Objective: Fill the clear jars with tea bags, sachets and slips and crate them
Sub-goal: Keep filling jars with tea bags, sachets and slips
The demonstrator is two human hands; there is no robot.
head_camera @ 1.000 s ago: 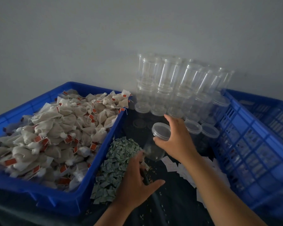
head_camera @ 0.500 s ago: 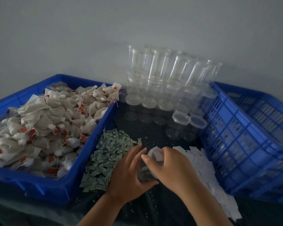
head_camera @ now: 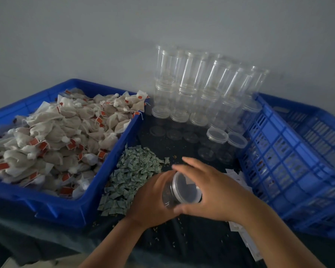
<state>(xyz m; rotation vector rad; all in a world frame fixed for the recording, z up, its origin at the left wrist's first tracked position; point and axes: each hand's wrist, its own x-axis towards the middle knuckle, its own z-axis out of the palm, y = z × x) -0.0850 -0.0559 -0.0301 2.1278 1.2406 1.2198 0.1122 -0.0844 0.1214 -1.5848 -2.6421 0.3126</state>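
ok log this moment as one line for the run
left hand: grips jar body | right hand: holds lid | jar: tilted, lid on | sachets: piled beside left hand

Clear glossy plastic jars (head_camera: pixel 190 82); blue plastic crates (head_camera: pixel 290 171), slightly shiny; matt cloth-like tea bags (head_camera: pixel 62 136); white paper slips (head_camera: pixel 238 176); dark cloth (head_camera: pixel 191 240).
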